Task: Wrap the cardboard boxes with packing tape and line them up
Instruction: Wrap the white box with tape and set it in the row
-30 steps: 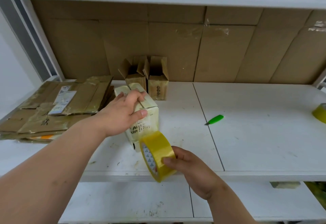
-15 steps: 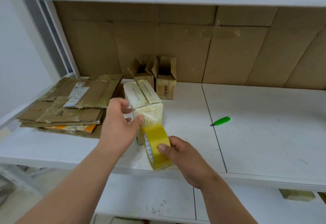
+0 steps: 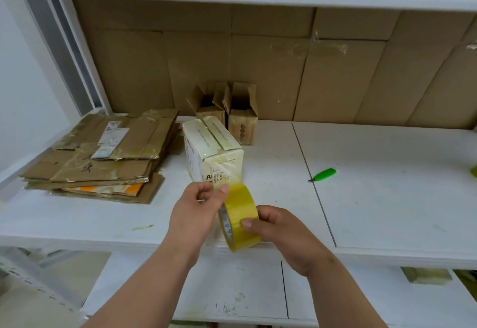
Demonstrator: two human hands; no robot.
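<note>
A pale cream cardboard box stands on the white shelf, its top flaps closed. Just in front of it my right hand grips a yellow roll of packing tape held on edge. My left hand has its thumb and fingers curled at the roll's upper left rim, pinching at the tape there. Two small brown boxes with open top flaps stand side by side against the back wall, behind the cream box.
A stack of flattened cardboard lies at the left of the shelf. A green utility knife rests right of the cream box. Cardboard sheets line the back wall. A lower white shelf runs below my forearms.
My left hand came off the top of the cream box and moved down to the tape roll. My right hand kept hold of the roll. The view shifted to the left.
</note>
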